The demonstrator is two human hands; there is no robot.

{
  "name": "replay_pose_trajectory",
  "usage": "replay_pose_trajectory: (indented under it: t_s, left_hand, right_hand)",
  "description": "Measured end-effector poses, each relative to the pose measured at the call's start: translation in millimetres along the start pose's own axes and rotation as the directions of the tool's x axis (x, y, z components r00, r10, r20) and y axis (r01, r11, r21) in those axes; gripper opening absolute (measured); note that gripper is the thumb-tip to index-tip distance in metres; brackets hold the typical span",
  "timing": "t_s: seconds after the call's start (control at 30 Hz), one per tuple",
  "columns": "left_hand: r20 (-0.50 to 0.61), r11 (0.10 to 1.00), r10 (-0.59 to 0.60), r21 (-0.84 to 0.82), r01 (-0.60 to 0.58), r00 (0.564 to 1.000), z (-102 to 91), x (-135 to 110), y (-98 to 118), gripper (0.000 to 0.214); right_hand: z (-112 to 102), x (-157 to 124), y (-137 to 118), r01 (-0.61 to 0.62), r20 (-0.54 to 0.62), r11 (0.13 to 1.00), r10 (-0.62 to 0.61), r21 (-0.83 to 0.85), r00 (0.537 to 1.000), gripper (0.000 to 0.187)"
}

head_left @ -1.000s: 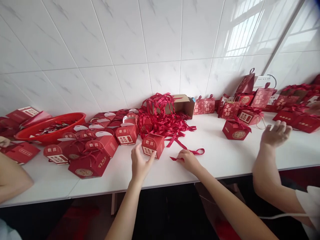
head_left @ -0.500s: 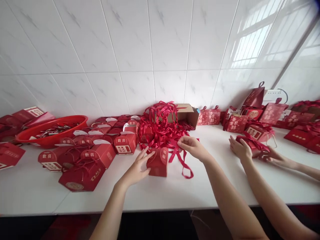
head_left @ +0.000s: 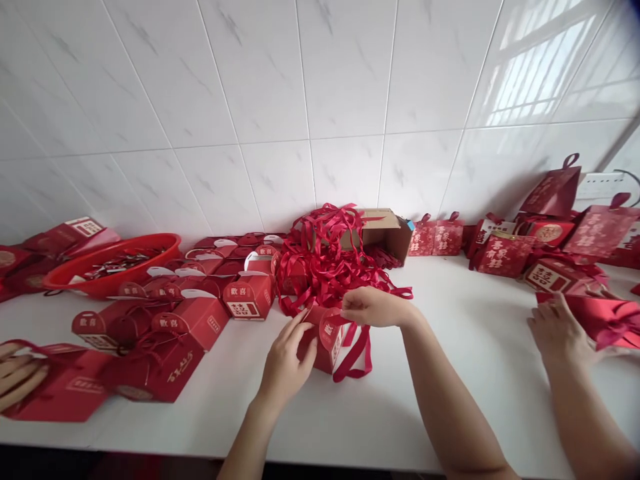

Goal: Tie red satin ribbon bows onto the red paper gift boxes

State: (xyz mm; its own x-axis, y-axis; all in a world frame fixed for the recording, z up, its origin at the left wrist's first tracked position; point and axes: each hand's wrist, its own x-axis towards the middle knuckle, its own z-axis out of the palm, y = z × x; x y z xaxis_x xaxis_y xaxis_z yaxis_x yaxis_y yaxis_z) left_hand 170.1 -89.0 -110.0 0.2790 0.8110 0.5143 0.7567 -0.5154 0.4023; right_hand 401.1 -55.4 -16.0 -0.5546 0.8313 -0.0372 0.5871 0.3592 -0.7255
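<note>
In the head view, the red box (head_left: 325, 359) stands on the surface (head_left: 400, 413) directly in front of you, just on the near side of the ribbon pile (head_left: 327, 247). Your left hand (head_left: 289, 357) is curved around the box's left side, fingertips at its top edge. Your right hand (head_left: 374, 307) is narrowed to a pinch at the top flap, apparently on a ribbon (head_left: 354, 352) that loops down beside the box; the ribbon's end is hidden. Brace the box lightly, since thin card would likely crease under pressure. Guide the ribbon flat, untwisted, and clear of the pile to avoid snagging.
</note>
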Motion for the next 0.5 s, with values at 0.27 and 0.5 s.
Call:
replay_pose_trajectory:
  t_s: [0.27,0.5]
  left_hand:
    - [-0.102,0.994,-0.045,0.091,0.054,0.994,10.6,-9.2,9.1,0.027]
    - [-0.117,0.987,-0.004,0.159,0.023,0.993,7.9,-0.8,16.1,0.022]
  right_hand:
    - [0.0,12.2,14.0,-0.068,0.045,0.995,0.072,-0.068,0.996,0.029]
    - [8.6,19.9,10.7,-0.058,0.066,0.997,0.062,-0.059,0.996,0.035]
